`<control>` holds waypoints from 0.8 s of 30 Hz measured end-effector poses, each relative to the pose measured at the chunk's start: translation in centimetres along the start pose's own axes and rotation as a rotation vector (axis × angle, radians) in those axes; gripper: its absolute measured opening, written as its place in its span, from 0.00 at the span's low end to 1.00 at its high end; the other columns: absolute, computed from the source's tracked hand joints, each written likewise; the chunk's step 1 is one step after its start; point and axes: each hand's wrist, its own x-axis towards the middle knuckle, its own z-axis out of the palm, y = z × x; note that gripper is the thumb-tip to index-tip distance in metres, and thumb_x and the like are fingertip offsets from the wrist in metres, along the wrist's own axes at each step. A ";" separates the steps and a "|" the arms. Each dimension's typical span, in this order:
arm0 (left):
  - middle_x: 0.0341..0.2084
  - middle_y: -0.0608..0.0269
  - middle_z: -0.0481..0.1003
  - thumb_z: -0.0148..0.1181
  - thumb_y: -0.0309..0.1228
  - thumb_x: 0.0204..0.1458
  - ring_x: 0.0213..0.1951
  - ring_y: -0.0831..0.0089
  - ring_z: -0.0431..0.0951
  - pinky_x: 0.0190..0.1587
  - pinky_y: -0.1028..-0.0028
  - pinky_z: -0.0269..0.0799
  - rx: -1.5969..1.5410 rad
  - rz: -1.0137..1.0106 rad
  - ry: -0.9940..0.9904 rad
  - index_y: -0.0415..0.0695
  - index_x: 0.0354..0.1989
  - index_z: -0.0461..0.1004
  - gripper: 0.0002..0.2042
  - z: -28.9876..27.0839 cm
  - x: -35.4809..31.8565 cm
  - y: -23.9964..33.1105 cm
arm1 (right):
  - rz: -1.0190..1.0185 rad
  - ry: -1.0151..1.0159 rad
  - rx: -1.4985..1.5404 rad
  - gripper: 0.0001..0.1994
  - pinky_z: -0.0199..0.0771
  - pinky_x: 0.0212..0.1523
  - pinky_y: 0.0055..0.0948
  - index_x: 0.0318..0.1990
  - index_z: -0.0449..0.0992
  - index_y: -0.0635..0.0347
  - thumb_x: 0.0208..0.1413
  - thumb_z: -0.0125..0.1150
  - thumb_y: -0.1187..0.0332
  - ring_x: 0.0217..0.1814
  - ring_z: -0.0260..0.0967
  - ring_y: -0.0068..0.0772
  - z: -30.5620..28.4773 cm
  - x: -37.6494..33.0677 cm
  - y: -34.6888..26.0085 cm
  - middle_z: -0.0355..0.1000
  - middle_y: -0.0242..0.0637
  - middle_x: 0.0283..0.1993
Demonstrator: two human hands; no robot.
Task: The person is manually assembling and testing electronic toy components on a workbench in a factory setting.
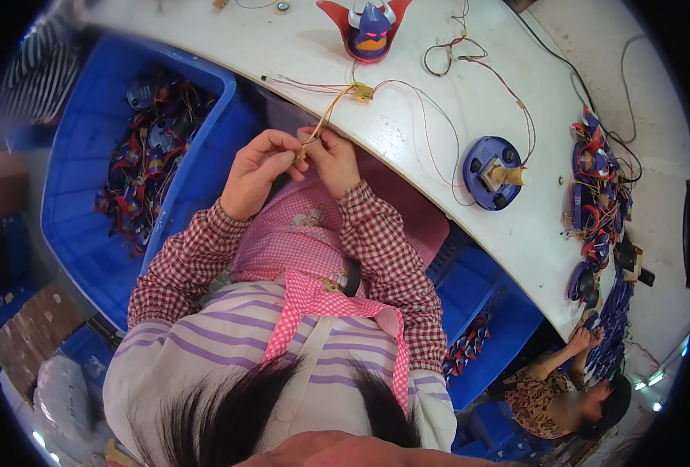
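Note:
My left hand (255, 171) and my right hand (333, 159) meet at the table's near edge, both pinching a thin bundle of orange and yellow wires (323, 118). The wires run up to a small yellow circuit board (363, 93) on the white table (407, 132). Red and white leads (431, 132) trail from the board toward a round blue plastic base (491, 172) with a tan part on it. A purple and red horned toy head (371, 29) stands at the table's far side.
A large blue bin (88, 194) with several dark toy parts sits at my left. More blue bins (489, 311) lie under the table. A pile of finished toy pieces (598, 187) lies at the right, where another person (563, 389) works.

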 end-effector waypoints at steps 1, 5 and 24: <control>0.37 0.55 0.70 0.51 0.22 0.54 0.32 0.72 0.72 0.33 0.81 0.70 -0.024 -0.019 -0.004 0.37 0.46 0.65 0.11 0.2 0.0 0.3 | 0.017 -0.004 0.027 0.15 0.67 0.24 0.15 0.48 0.68 0.66 0.58 0.52 0.65 0.26 0.69 0.22 0.1 -0.2 -0.3 0.71 0.38 0.32; 0.37 0.55 0.70 0.51 0.21 0.54 0.33 0.73 0.72 0.33 0.81 0.71 -0.111 -0.108 -0.037 0.36 0.48 0.65 0.13 0.1 0.4 1.0 | 0.080 0.009 0.110 0.13 0.65 0.22 0.13 0.45 0.70 0.65 0.59 0.52 0.65 0.22 0.65 0.19 -0.1 -1.1 -0.8 0.71 0.35 0.27; 0.34 0.56 0.72 0.54 0.17 0.50 0.30 0.73 0.74 0.31 0.80 0.74 -0.117 -0.282 -0.105 0.37 0.46 0.68 0.13 0.9 1.5 1.4 | 0.122 0.067 0.223 0.11 0.58 0.16 0.11 0.41 0.71 0.64 0.58 0.55 0.65 0.17 0.61 0.18 -1.1 -5.9 -4.9 0.70 0.33 0.24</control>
